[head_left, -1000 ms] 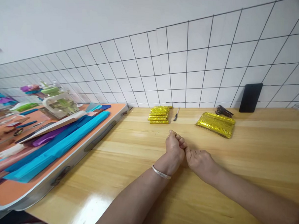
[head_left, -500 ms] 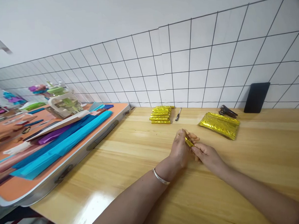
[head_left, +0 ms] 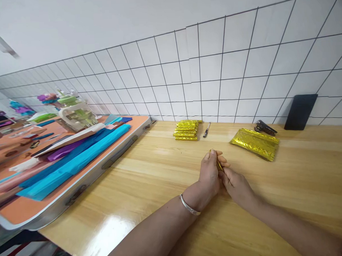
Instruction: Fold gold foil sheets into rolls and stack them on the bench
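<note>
Between my two hands is a small piece of gold foil (head_left: 219, 165), mostly covered by my fingers. My left hand (head_left: 209, 171), with a silver bangle on its wrist, is closed round the foil. My right hand (head_left: 235, 181) pinches the foil's lower end and touches my left hand. Beyond them lies a stack of gold foil rolls (head_left: 186, 131), with a pen (head_left: 207, 130) just right of it. A flat gold foil stack (head_left: 256, 144) rests farther right.
A black stapler (head_left: 265, 128) lies behind the flat foil. A dark phone-like slab (head_left: 301, 112) leans on the tiled wall. At the left, an orange-topped case (head_left: 142, 123) bears blue and purple paper (head_left: 76, 162) and a green-lidded jug (head_left: 76, 113).
Less of the gold foil shows between my fingers, and my hands are closer together. The whole view has shifted slightly.
</note>
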Motion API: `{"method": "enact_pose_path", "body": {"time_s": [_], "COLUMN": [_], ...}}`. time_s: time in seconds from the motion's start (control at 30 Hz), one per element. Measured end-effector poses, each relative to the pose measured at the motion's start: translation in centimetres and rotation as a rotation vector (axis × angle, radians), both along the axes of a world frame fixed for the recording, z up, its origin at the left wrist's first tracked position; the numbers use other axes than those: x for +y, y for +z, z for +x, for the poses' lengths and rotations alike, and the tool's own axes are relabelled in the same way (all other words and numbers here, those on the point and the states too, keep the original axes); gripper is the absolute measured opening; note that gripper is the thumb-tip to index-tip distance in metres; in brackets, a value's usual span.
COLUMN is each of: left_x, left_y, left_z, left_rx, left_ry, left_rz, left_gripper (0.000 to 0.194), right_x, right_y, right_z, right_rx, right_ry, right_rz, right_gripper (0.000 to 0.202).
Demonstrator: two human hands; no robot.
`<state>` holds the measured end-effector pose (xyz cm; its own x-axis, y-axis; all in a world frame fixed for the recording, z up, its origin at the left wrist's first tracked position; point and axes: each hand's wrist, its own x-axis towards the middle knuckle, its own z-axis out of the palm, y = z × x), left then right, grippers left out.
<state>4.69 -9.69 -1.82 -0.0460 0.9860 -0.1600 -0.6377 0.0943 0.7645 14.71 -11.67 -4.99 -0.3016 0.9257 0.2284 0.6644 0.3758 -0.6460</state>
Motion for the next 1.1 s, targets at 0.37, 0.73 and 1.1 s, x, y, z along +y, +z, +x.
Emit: {"method": "enact_pose_path", "body": {"time_s": [0.37, 0.73, 1.1], "left_x": [0.1, -0.7, -0.6], "left_y": [1.3, -0.2, 1.5], "left_z": [-0.7, 0.0, -1.1], "left_rx": [0.019, 0.031, 0.059], "left_ry": [-0.012, -0.18, -0.009], "left_rz": [0.052, 0.136, 0.01], "left_gripper": [0.016, 0.024, 0.022], "right_x": [-0.6, 0.3, 0.2], "right_y": [0.9, 0.9, 1.0], "right_z": [-0.2, 0.7, 0.5], "right_rx": [0.326, 0.311, 0.419], "right_ry": [0.104, 0.02, 0.225], "right_rz": [-0.219, -0.148, -0.338], "right_gripper": [0.026, 0.034, 0.025]}}
